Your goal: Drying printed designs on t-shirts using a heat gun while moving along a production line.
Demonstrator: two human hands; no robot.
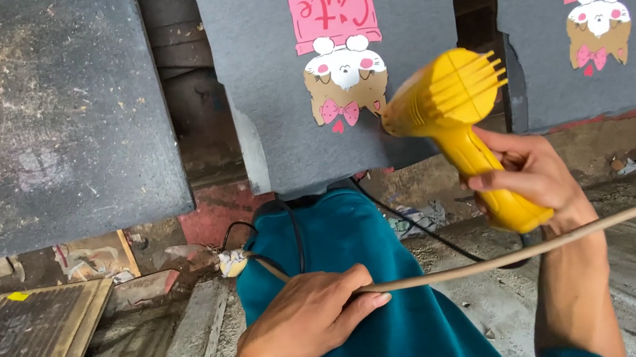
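The right hand (524, 177) has its fingers wrapped tight around the grip of a yellow heat gun (455, 112), its nozzle held just beside the pink and brown cartoon print (340, 53) on a grey cloth panel (273, 101) — a second printed panel (596, 70) lies to the right. The left hand (306, 323) rests on a teal-clad lap (383, 278), fingers pressed together and curled over a tan cord (466, 270) that runs off to the right. The gun looks stiff, hard-shelled and probably fairly light, best held by its handle — the nozzle end is likely hot.
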